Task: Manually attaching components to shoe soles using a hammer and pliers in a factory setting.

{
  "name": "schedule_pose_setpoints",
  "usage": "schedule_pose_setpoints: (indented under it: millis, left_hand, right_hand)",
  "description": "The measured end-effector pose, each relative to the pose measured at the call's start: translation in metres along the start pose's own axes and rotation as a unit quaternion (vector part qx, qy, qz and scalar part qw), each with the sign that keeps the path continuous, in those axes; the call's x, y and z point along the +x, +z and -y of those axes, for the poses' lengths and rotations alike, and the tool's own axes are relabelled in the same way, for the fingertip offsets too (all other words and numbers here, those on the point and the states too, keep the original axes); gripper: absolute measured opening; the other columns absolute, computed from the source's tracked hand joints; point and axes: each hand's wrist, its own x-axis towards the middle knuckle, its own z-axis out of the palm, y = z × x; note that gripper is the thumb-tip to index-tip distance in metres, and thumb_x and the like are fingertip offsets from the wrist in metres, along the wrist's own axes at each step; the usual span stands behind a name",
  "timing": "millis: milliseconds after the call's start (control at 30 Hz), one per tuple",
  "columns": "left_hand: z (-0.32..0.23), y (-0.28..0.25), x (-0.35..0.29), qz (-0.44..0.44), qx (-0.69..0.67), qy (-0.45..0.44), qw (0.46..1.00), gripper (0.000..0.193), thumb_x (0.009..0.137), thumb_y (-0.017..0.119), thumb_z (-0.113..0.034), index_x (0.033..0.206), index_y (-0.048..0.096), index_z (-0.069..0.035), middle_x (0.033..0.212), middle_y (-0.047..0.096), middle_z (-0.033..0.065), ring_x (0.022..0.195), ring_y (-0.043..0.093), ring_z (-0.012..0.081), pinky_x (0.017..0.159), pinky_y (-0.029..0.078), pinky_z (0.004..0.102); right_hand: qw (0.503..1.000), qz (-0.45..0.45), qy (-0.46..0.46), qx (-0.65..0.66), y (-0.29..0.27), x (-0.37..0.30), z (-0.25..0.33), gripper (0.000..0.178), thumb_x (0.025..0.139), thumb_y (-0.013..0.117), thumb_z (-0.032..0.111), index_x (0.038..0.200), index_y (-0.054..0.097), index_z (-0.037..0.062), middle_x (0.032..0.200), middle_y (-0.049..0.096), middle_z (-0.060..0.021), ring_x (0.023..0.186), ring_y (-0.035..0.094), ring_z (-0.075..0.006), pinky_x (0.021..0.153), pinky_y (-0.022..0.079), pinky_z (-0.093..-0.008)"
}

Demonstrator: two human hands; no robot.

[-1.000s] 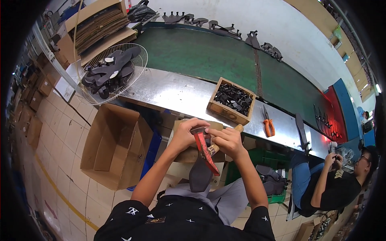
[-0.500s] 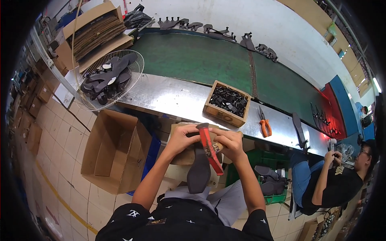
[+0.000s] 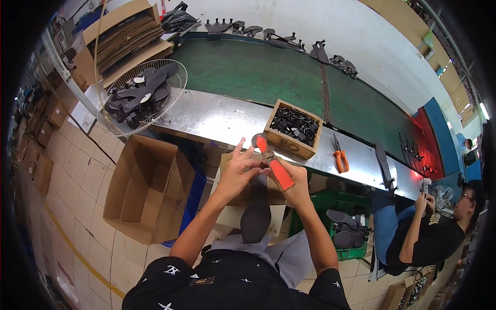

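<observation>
My right hand (image 3: 293, 185) is closed round a hammer (image 3: 279, 172) with a red, dark-ended head, raised over the work. A dark grey shoe sole (image 3: 256, 223) lies lengthwise before me, its wide end towards my lap. Over the sole's far, narrow end, my left hand (image 3: 236, 176) pinches thumb and fingertips together, with other fingers lifted. Whatever sits in that pinch is hidden by the fingers and hammer. Below both hands is a brown block-like support (image 3: 223, 166).
Ahead on the metal ledge stand a wooden box (image 3: 289, 144) of small black parts, orange-handled pliers (image 3: 341, 161) and a wire basket (image 3: 178, 98) of soles. A green conveyor belt (image 3: 243, 67) runs behind. Left is an open carton (image 3: 121, 206); right, a green crate (image 3: 356, 254) and a seated co-worker (image 3: 434, 235).
The hammer has swung up and away from me, and its head is turned. My left fingers have shifted from lying along the far end to a pinch with fingers raised.
</observation>
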Motion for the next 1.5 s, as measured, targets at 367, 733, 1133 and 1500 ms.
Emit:
schedule_pose_setpoints:
  millis: [367, 733, 1133, 1500]
  left_hand:
    - [0.009, 0.003, -0.004, -0.052, 0.183, 0.035, 0.981, 0.043, 0.079, 0.078, -0.041, 0.112, 0.073, -0.015, 0.134, 0.061, 0.0095, 0.138, 0.043, 0.0332, 0.117, 0.009, 0.0631]
    - [0.018, 0.003, -0.006, -0.003, 0.119, -0.019, 0.993, 0.032, 0.085, 0.074, -0.031, 0.109, 0.073, -0.011, 0.119, 0.07, 0.0105, 0.124, 0.059, 0.0252, 0.116, 0.001, 0.0647]
    - [0.031, 0.011, 0.002, -0.008, 0.084, 0.037, 0.996, 0.033, 0.076, 0.082, -0.023, 0.104, 0.074, -0.006, 0.104, 0.072, 0.0118, 0.105, 0.065, 0.031, 0.113, 0.033, 0.0475]
    - [0.008, -0.008, 0.007, 0.019, -0.014, -0.047, 0.999, 0.027, 0.08, 0.078, -0.016, 0.101, 0.075, 0.001, 0.097, 0.073, 0.0089, 0.084, 0.066, 0.0164, 0.088, 0.05, 0.0298]
  right_hand:
    - [1.0, -0.013, 0.004, -0.023, 0.0, 0.011, -0.007, 0.02, 0.088, 0.075, 0.011, 0.103, 0.072, -0.0012, 0.087, 0.075, -0.012, 0.078, 0.071, -0.013, 0.07, 0.053, -0.0268]
    - [1.0, 0.001, 0.0, -0.003, 0.015, 0.021, -0.015, 0.016, 0.089, 0.069, 0.002, 0.104, 0.072, -0.0012, 0.084, 0.075, -0.0101, 0.079, 0.071, -0.0119, 0.071, 0.053, -0.026]
    - [0.997, 0.019, -0.08, -0.011, 0.0, 0.008, -0.026, 0.026, 0.075, 0.079, 0.009, 0.097, 0.068, 0.0007, 0.128, 0.065, -0.0212, 0.096, 0.071, -0.0246, 0.08, 0.053, -0.0336]
    - [0.981, -0.098, 0.119, 0.121, -0.017, -0.02, 0.035, 0.029, 0.102, 0.056, 0.027, 0.119, 0.054, 0.0029, 0.077, 0.063, -0.001, 0.052, 0.05, -0.0039, 0.045, 0.041, -0.0219]
